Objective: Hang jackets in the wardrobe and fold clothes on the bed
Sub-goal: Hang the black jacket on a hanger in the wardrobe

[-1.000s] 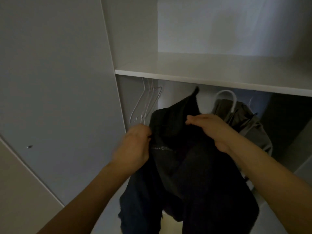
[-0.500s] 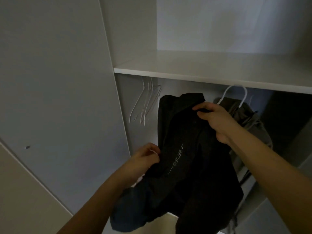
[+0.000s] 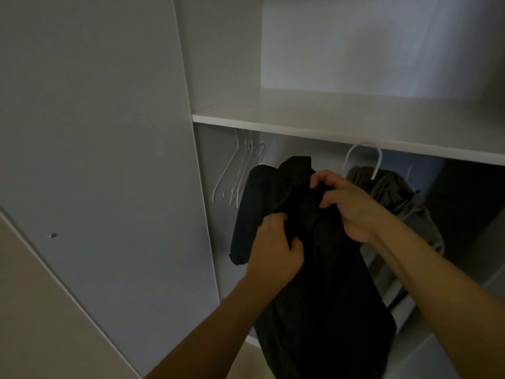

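Both hands, left hand (image 3: 273,250) and right hand (image 3: 352,206), are gripping black jacket (image 3: 322,283) below shelf (image 3: 355,132); bare hangers (image 3: 240,170) hanging left of it, grey jacket (image 3: 404,203) hanging right, partly blocked.

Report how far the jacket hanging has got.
Done: a grey jacket already hangs on a white hanger under the shelf. In hand: the left hand and right hand both grip a black jacket, not yet hung. Left: spare hangers wait empty; the bed is out of view.
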`<action>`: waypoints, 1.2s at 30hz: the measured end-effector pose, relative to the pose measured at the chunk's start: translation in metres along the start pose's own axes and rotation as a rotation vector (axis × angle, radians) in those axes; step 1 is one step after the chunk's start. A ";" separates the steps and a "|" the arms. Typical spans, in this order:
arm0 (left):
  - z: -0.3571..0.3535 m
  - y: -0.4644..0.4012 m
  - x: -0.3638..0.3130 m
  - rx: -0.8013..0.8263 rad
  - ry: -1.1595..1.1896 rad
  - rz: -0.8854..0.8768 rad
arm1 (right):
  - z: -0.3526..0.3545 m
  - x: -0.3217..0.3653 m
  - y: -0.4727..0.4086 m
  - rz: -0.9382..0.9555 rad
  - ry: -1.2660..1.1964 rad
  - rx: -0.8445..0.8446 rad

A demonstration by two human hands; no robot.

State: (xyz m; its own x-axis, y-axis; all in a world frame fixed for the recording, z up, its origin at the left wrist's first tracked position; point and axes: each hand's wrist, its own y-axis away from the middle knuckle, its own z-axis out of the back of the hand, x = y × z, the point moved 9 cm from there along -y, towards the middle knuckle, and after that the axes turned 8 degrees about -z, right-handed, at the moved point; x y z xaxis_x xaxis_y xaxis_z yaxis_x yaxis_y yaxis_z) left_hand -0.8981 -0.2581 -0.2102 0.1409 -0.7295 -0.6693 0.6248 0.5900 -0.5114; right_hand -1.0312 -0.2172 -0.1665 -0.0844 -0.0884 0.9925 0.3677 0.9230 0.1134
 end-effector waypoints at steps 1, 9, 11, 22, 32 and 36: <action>-0.011 -0.003 0.013 0.091 0.146 0.159 | 0.000 0.002 0.002 0.009 -0.005 0.024; -0.015 -0.012 0.013 0.167 0.332 0.167 | 0.028 0.020 0.014 0.095 -0.042 -0.032; 0.008 -0.013 -0.020 0.045 -0.050 -0.184 | 0.037 0.020 0.013 0.093 -0.071 -0.112; -0.010 0.016 -0.011 0.035 0.294 -0.112 | 0.034 0.015 0.004 0.138 -0.081 -0.169; -0.050 0.055 0.096 0.458 0.592 0.509 | 0.026 0.024 0.007 0.183 -0.053 -0.157; -0.073 0.053 0.095 0.552 0.433 0.405 | 0.022 0.024 0.005 0.185 -0.038 -0.157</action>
State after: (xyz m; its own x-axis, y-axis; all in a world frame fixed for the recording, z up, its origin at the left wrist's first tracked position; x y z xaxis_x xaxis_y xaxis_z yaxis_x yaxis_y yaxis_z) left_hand -0.9078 -0.2711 -0.3399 0.1985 -0.2303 -0.9527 0.8936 0.4417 0.0794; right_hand -1.0523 -0.2064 -0.1431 -0.0357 0.0932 0.9950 0.5197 0.8522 -0.0611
